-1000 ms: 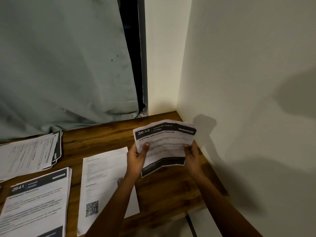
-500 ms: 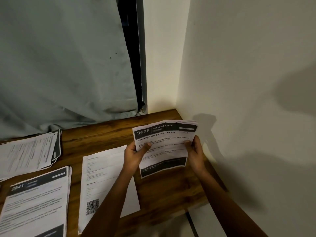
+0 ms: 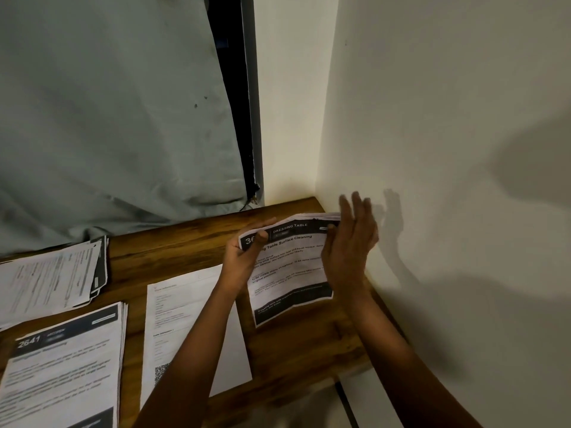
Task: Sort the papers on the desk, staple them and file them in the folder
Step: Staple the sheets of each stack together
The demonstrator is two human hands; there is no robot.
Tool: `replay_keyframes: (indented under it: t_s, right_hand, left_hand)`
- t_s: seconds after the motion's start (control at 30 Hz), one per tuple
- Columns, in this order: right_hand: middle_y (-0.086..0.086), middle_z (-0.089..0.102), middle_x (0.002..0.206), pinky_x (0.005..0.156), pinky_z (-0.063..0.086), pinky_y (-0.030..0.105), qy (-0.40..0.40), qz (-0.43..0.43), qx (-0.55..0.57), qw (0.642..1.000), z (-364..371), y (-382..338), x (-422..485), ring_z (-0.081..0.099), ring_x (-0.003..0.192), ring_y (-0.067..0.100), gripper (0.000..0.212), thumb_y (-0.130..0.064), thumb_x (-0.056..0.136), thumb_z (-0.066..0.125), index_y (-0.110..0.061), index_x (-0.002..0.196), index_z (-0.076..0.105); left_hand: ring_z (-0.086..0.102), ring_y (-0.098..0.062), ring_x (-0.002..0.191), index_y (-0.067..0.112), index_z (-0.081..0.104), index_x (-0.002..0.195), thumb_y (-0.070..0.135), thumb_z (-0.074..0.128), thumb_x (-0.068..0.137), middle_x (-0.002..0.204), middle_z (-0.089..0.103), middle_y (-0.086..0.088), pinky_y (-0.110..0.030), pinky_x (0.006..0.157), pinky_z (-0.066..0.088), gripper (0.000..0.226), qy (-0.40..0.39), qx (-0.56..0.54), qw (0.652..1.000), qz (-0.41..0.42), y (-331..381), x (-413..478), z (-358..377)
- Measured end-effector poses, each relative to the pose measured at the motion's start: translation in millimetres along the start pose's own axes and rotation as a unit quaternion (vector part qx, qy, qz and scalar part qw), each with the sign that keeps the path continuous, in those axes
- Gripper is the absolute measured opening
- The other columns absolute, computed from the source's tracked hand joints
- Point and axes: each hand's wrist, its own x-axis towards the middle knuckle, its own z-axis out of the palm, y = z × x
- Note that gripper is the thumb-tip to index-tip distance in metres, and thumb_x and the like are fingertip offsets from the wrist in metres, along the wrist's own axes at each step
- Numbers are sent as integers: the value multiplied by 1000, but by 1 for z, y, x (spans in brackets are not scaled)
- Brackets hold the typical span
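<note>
The held sheet (image 3: 289,265) is showing "DRESSING TABLE" in its dark header and "Table Surface Cleaning" just below, with a number beginning "36" disappearing under the left hand (image 3: 244,257). The stack (image 3: 61,372) lying at the near left of the counter (image 3: 293,347) is displaying "2641". The plain sheet (image 3: 185,316) beside it is carrying a QR code (image 3: 161,370), and the finer print is blurring past reading.

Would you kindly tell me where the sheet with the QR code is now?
In the head view, the sheet with the QR code lies on the desk at lower centre, right of the 2641 stack and left of the held Dressing Table papers.
</note>
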Motion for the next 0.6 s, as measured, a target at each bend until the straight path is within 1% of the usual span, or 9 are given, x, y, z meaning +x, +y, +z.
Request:
replay_keyframes:
  t_s: [0.07, 0.1, 0.17, 0.23, 0.3, 0.37, 0.47, 0.53, 0.6]
  right_hand:
    - [11, 21, 153, 116, 7, 46, -45, -139, -65, 987, 5, -16, 3, 5, 146, 25, 63, -10, 89, 38, -14, 148, 17]
    - [11, 23, 153, 116, 5, 47, -65, -186, -74, 978, 9, -23, 4, 3, 146, 24, 62, -11, 88, 35, -14, 148, 18]
    - [13, 35, 149, 116, 4, 48, -94, -234, -77, 965, 17, -29, 4, 13, 145, 26, 55, -13, 87, 36, -12, 142, 31]
    - [13, 50, 139, 115, 5, 50, -112, -249, -78, 959, 20, -30, 4, 28, 139, 28, 44, -15, 86, 36, -12, 129, 42]
    - [9, 62, 123, 113, 9, 50, -105, -250, -66, 960, 19, -27, 8, 43, 131, 27, 33, -15, 84, 36, -16, 115, 48]
    - [6, 66, 111, 109, 17, 48, -85, -237, -50, 967, 15, -17, 13, 54, 121, 25, 24, -11, 84, 40, -18, 105, 51]
    - [2, 66, 105, 104, 19, 41, -81, -182, -50, 979, 8, 10, 23, 57, 114, 22, 25, -3, 79, 51, -18, 97, 60]
    - [3, 67, 103, 103, 17, 38, -85, -144, -50, 985, 5, 31, 28, 58, 111, 23, 22, -6, 80, 50, -18, 95, 61]
    - [3, 67, 103, 103, 19, 37, -92, -87, -4, 992, 3, 46, 30, 59, 108, 22, 20, -9, 84, 48, -17, 96, 62]
  left_hand:
    - [69, -17, 93, 21, 66, 109, 72, 69, 59, 101, 73, 5, -23, 70, 55, 71, 4, 5, 1000, 6, -1, 1, 1]
    - [70, -17, 92, 20, 66, 106, 72, 70, 59, 99, 73, 4, -23, 70, 55, 70, 8, 6, 1000, 9, -1, 2, 1]
    - [69, -18, 91, 20, 67, 103, 73, 69, 60, 97, 74, 3, -24, 73, 55, 68, 17, 8, 1000, 14, -3, 3, 1]
    - [68, -20, 94, 21, 68, 101, 71, 68, 63, 99, 73, 3, -27, 79, 56, 63, 17, 12, 999, 28, -5, 5, 1]
    - [67, -21, 97, 20, 68, 100, 70, 66, 67, 100, 73, 2, -28, 82, 55, 60, 14, 16, 999, 34, -6, 7, 1]
    - [66, -23, 98, 16, 68, 100, 69, 64, 70, 103, 72, -2, -30, 82, 55, 61, 15, 25, 999, 36, -7, 8, -1]
    - [65, -27, 101, 10, 67, 103, 65, 61, 76, 107, 70, -8, -34, 84, 55, 61, 13, 31, 998, 49, -9, 11, -3]
    - [65, -24, 101, 12, 67, 102, 62, 60, 79, 107, 70, -5, -32, 84, 54, 56, 8, 31, 998, 53, -9, 12, -4]
    - [65, -23, 101, 13, 67, 102, 62, 60, 79, 106, 71, -3, -30, 84, 54, 55, 5, 35, 998, 52, -8, 13, -3]
